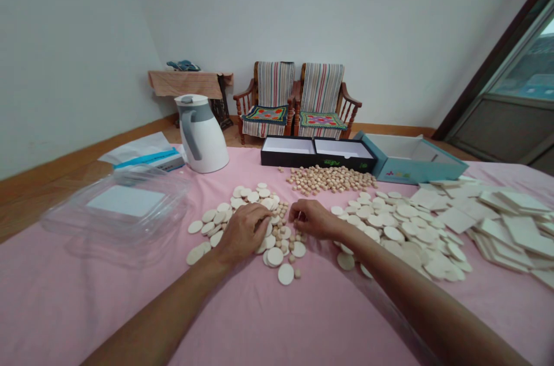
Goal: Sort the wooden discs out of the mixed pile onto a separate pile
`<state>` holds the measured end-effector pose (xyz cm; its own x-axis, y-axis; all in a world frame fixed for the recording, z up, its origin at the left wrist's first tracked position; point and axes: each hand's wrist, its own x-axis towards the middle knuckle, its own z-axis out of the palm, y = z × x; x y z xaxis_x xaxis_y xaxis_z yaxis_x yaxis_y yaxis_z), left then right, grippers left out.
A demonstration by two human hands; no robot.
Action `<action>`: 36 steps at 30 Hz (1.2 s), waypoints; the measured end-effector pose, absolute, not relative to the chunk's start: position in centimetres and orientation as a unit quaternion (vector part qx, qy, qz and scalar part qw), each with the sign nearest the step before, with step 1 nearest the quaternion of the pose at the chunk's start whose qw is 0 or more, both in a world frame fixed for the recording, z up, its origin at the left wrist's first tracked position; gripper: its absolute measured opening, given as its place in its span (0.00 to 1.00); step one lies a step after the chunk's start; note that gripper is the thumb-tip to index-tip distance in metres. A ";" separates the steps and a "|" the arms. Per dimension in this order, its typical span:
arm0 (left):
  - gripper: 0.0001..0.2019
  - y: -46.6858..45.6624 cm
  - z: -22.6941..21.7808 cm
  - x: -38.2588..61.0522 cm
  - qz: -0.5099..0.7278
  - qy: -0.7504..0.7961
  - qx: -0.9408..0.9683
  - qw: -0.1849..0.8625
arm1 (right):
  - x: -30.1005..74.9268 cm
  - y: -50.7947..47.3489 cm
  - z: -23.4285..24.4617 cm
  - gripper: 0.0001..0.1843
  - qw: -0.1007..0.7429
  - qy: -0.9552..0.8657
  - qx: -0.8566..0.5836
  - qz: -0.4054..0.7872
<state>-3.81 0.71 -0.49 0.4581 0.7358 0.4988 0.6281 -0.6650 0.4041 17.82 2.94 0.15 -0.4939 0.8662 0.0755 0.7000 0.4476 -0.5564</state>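
A mixed pile of pale wooden discs [274, 257] and small wooden cubes [291, 258] lies between my hands on the pink cloth. Curled over the left part of this pile, my left hand [246, 228] has its fingers bent and close together at the discs. Facing it, my right hand [314, 219] bends its fingers down in a pinch beside the cubes. Anything held in either hand is hidden by the fingers. To the right of my right hand spreads a larger heap of wooden discs [404, 230], partly behind my forearm. Loose cubes [331, 179] are gathered beyond my right hand.
Square wooden tiles [515, 227] are heaped at the far right. Black box trays [288, 159] and a light-blue box [422, 171] stand at the back. On the left are a clear plastic container [125, 227], a white jug [208, 144] and a white-and-blue packet [149, 158].
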 end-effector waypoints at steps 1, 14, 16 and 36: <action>0.08 0.7 -0.5 -3.8 0.331 0.401 0.850 0.081 | 18.0 3.2 0.3 0.12 0.180 -0.829 -0.481 0.223; 0.09 0.7 -0.6 -3.9 0.339 0.398 0.848 0.086 | 20.8 5.2 1.9 0.10 0.271 -0.748 -0.599 0.092; 0.09 0.7 -0.6 -3.9 0.337 0.400 0.848 0.085 | 20.3 3.5 2.1 0.09 0.207 -0.786 -0.557 0.169; 0.08 0.7 -0.6 -3.8 0.328 0.414 0.845 0.090 | 19.8 1.8 1.0 0.08 0.275 -0.708 -0.637 0.135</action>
<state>-3.81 0.74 -0.57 0.4426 0.7574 0.4801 0.6396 -0.6419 0.4230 19.80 1.78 1.05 -0.0380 0.9756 0.2162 0.8270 0.1521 -0.5412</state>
